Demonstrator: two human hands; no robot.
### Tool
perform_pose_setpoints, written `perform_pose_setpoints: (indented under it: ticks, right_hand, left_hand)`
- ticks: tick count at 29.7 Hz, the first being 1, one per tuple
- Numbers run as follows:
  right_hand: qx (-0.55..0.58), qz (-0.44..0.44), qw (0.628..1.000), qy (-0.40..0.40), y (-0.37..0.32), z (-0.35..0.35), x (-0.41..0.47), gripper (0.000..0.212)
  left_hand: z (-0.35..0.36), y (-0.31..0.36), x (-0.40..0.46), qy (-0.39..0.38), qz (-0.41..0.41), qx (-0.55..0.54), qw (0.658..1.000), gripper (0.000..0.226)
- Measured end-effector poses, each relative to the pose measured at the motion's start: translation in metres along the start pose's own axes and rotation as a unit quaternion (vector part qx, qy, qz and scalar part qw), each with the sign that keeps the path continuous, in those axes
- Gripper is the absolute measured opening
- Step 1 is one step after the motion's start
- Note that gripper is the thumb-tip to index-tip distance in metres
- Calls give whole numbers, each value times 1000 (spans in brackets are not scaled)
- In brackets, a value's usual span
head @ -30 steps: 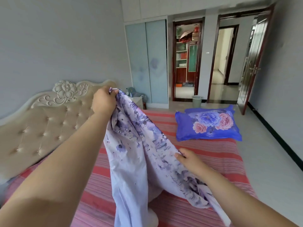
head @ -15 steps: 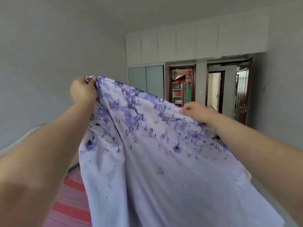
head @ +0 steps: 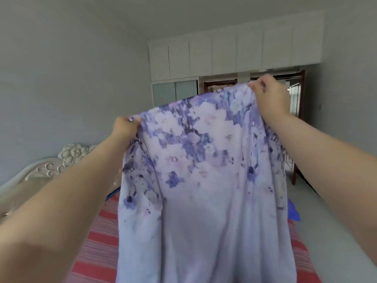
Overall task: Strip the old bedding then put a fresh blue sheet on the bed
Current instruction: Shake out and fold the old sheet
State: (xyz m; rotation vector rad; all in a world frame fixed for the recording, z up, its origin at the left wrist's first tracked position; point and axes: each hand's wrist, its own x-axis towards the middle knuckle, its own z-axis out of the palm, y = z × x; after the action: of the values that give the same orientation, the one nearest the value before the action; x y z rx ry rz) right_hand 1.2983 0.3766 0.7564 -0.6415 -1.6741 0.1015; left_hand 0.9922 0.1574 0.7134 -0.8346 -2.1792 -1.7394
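A pale blue sheet (head: 204, 190) with purple flower print hangs in front of me, held up by its top edge. My left hand (head: 125, 126) grips the left corner of that edge. My right hand (head: 267, 92) grips the edge farther right and higher. The cloth drapes down over the bed (head: 100, 237), which shows a red-striped mattress cover. A sliver of the blue floral pillow (head: 293, 213) peeks out past the sheet's right side.
A cream carved headboard (head: 61, 160) stands at the left against the grey wall. White cabinets (head: 234, 56) and a sliding wardrobe (head: 175, 92) fill the far wall beside open dark-framed doors (head: 295, 111). Grey floor (head: 330, 221) runs along the bed's right side.
Both hands lifted the sheet off the bed and spread it wide. My right hand moved up and to the right; the cloth now hides the pillow and most of the bed.
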Motion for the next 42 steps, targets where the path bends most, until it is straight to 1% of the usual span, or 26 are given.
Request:
perform_pose_setpoints:
  ticks: [2, 4, 6, 8, 9, 11, 14, 15, 16, 19, 20, 21, 22, 23, 24, 25, 27, 28, 30, 32, 33, 35, 37, 39, 40, 42]
  right_hand:
    - [-19, -39, 995, -88, -10, 6, -12, 28]
    - [-13, -56, 972, -226, -14, 21, -31, 29]
    - [3, -14, 939, -345, -7, 35, -47, 28]
    - [9, 39, 909, -416, 4, 42, -57, 30]
    - [20, 62, 903, -426, 10, 45, -60, 29]
    - [55, 95, 909, -402, 22, 48, -63, 27]
    - [115, 128, 906, -386, 28, 47, -65, 26]
    - [152, 156, 887, -408, 29, 46, -67, 22]
    - [202, 200, 849, -446, 31, 45, -69, 18]
    - [339, 321, 689, -554, 42, 39, -75, 37]
    - [343, 341, 660, -575, 45, 39, -81, 41]
    - [319, 356, 655, -585, 46, 43, -87, 38]
    - [265, 364, 684, -575, 44, 49, -95, 29]
    - [194, 373, 734, -534, 43, 61, -103, 19]
    - [127, 374, 788, -473, 41, 73, -109, 14]
    - [73, 361, 832, -415, 36, 86, -115, 18]
    - [25, 318, 883, -345, 23, 108, -127, 26]
    - [27, 302, 893, -333, 16, 117, -133, 30]
    - [73, 269, 900, -335, -1, 128, -145, 39]
    - [147, 230, 899, -343, -20, 132, -158, 39]
    - [183, 212, 894, -348, -28, 131, -164, 34]
    - [245, 190, 879, -363, -41, 126, -175, 25]
    - [279, 183, 867, -370, -42, 119, -184, 23]
    - [296, 177, 859, -378, -36, 113, -192, 22]
    - [299, 172, 855, -387, -32, 111, -195, 22]
    - [288, 166, 852, -404, -22, 110, -205, 19]
  left_hand:
    - [-18, 19, 9, 154, 21, -48, 987, 34]
    - [-38, 34, 13, 226, 69, -39, 971, 31]
    - [-50, 33, 18, 203, 96, 30, 974, 28]
    - [-52, 16, 22, 129, 99, 103, 981, 28]
    - [-52, 5, 22, 92, 93, 128, 983, 24]
    - [-50, -16, 16, 40, 83, 144, 985, 20]
    - [-46, -38, 7, 14, 63, 100, 993, 37]
    - [-46, -46, 4, 5, 39, 74, 996, 41]
    - [-48, -53, 3, -6, 15, 55, 998, 43]
    - [-53, -76, 11, -62, -32, 34, 997, 34]
    - [-52, -83, 14, -78, -53, 40, 995, 29]
    - [-49, -91, 16, -89, -75, 55, 992, 29]
    - [-44, -99, 17, -93, -97, 73, 988, 34]
    - [-36, -106, 14, -83, -116, 91, 986, 40]
    - [-30, -107, 6, -67, -129, 107, 984, 41]
    - [-21, -107, -2, -54, -126, 120, 983, 34]
    - [-1, -101, -17, -35, -92, 163, 982, 15]
    - [12, -93, -24, -43, -68, 179, 981, 22]
    - [40, -74, -44, -137, 7, 165, 977, 51]
    - [64, -56, -68, -295, 84, 94, 947, 71]
    - [73, -48, -81, -374, 108, 74, 918, 73]
    - [83, -43, -96, -470, 158, 90, 864, 57]
    - [85, -43, -101, -475, 197, 136, 846, 34]
    - [88, -46, -104, -478, 215, 174, 833, 24]
    - [90, -48, -107, -489, 215, 183, 825, 22]
    - [92, -51, -112, -501, 201, 200, 818, 32]
